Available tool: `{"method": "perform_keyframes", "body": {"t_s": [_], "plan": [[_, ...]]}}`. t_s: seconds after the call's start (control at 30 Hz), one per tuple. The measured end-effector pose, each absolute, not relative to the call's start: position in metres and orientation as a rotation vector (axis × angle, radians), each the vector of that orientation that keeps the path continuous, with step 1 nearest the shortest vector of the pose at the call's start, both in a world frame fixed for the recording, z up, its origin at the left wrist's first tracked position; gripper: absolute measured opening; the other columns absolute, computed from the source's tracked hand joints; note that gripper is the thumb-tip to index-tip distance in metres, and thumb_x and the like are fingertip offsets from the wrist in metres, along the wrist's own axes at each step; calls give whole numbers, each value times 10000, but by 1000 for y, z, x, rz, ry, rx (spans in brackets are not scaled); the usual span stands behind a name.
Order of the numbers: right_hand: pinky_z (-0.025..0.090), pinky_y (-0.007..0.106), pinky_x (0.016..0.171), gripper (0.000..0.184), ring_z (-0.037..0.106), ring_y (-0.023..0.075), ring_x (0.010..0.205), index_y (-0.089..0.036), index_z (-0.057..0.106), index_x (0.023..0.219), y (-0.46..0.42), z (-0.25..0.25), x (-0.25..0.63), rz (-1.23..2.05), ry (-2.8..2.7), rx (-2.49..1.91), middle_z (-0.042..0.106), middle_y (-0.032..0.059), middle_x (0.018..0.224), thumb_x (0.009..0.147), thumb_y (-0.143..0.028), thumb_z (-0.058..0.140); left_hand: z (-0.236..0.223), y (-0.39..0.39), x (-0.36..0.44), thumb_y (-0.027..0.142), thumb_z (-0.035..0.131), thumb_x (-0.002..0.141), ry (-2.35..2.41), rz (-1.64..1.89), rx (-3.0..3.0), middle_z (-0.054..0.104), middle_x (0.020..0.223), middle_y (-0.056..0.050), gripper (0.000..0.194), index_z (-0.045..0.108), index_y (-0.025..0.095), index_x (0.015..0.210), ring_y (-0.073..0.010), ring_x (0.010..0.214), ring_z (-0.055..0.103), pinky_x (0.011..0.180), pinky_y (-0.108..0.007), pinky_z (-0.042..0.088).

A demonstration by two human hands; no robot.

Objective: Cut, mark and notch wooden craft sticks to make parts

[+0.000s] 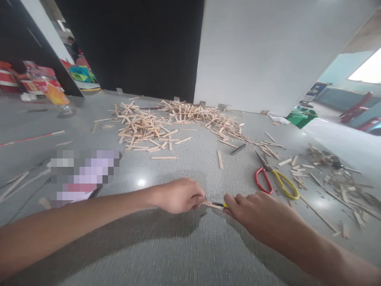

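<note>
My left hand (184, 195) is closed, its fingertips pinching a small wooden craft stick (208, 203) just above the grey tabletop. My right hand (253, 208) is wrapped around a yellow-handled craft knife (225, 205). The knife's thin dark front end points left and lies along the stick, close to my left fingertips. Most of the handle is hidden in my palm. To the right of my hands lies a pair of scissors (269, 169) with one red and one yellow handle loop, blades pointing away.
Loose craft sticks (143, 127) are heaped at the back against a black and white partition (253, 51). A dark pen (239, 149) lies before them. Wood scraps (342, 190) cover the right side. A plastic bottle (52, 91), a pixelated flat object (89, 174) and a green box (302, 116) stand around.
</note>
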State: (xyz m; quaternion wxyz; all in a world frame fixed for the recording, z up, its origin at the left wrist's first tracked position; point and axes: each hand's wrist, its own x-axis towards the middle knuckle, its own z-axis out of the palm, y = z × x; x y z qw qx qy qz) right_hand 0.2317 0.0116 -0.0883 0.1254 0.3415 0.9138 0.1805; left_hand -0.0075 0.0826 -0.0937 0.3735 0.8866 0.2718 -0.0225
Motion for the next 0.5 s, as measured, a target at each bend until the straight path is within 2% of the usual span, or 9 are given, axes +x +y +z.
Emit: {"method": "perform_keyframes", "body": {"t_s": [0.23,0.4,0.5], "plan": [[108,404,476,117,707,258,490,-207,611,935,8,-100,241,489,2698,1073,697,2,620,1031,-272,597,-93,81,-4,101,444,934,717,-59,2288,581,646,12,293,512,190,664,-143,633,539,626,-253,361],[77,407,441,125,655,215,418,-213,622,840,5,-90,232,567,2618,1004,658,1,555,905,-118,672,-94,81,-3,86,443,929,717,-62,2301,629,697,7,279,537,185,686,-143,681,581,659,-245,382],[70,393,455,81,673,224,454,-199,614,888,14,-97,237,527,2686,1026,678,3,586,960,-176,641,-94,82,-3,103,435,945,723,-61,2311,601,669,10,284,542,186,695,-138,638,562,623,-238,378]]}}
